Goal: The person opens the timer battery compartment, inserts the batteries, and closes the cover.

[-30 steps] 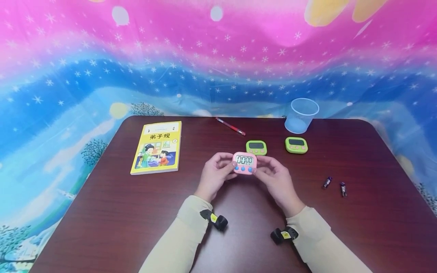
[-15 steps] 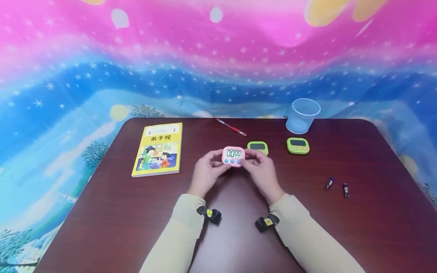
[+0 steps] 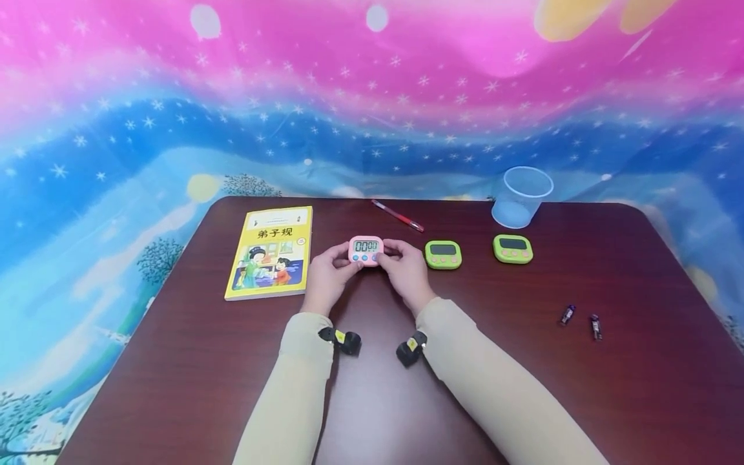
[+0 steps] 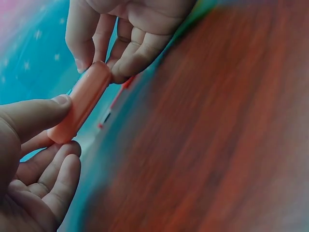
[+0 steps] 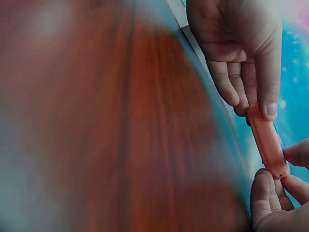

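Note:
Between both hands is a pink digital timer [image 3: 366,250], its display reading zeros above a row of blue buttons. My left hand [image 3: 328,276] pinches its left end, thumb in front and fingers behind. The right hand [image 3: 407,271] grips the other end in the same way. Both wrist views show the timer edge-on, as an orange-pink slab [image 4: 82,104] held at its two ends. A green timer [image 3: 444,255] with a blank display lies just right of my right hand. Another green timer [image 3: 513,249] lies farther right.
A yellow book [image 3: 270,253] lies left of the hands. Behind them is a red pen [image 3: 398,216]. A clear blue cup [image 3: 522,197] stands at the back right. Two small batteries [image 3: 568,315] lie on the right of the brown table [image 3: 523,374].
Both hands have carried the pink timer leftward and a little away from me, toward the book. The nearer green timer, partly covered before, now shows fully.

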Motion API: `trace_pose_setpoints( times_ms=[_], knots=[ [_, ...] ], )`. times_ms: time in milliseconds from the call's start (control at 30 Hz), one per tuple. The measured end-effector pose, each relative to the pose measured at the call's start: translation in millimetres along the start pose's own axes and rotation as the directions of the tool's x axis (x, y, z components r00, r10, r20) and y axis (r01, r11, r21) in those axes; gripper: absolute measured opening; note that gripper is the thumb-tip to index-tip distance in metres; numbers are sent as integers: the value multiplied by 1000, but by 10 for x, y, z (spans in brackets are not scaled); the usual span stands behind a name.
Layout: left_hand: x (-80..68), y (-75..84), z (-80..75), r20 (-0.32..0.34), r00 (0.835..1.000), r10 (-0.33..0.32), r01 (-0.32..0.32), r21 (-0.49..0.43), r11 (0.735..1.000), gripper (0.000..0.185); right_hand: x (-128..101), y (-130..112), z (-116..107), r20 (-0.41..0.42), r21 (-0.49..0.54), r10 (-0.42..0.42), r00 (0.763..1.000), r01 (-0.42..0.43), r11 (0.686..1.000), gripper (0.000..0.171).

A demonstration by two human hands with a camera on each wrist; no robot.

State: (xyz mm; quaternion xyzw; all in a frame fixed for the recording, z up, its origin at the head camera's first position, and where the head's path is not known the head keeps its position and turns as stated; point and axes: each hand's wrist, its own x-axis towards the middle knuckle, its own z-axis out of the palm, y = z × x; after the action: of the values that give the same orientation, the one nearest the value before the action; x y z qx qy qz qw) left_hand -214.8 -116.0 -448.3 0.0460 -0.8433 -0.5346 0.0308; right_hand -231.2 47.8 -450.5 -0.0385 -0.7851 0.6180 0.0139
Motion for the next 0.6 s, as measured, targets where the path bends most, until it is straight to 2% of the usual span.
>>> trace_pose_setpoints(
  times_ms=[133,367,467,600],
  knots=[
    [129,-64,-26,-7,1000,-23,23,-14,1000,50,111,-16,114,1,-45,10,1000,-10,999,34],
    [310,-74,8,-1,1000,-9,9,109,994,51,232,-60,123,37,-186,11,999,-4,983,38],
    [349,-89,3,6,1000,6,-7,162,987,49,251,-65,117,58,-230,18,998,-4,973,40],
    [352,-85,1,19,1000,-9,6,195,981,47,261,-52,95,76,-258,34,997,-13,966,41]
  ],
)
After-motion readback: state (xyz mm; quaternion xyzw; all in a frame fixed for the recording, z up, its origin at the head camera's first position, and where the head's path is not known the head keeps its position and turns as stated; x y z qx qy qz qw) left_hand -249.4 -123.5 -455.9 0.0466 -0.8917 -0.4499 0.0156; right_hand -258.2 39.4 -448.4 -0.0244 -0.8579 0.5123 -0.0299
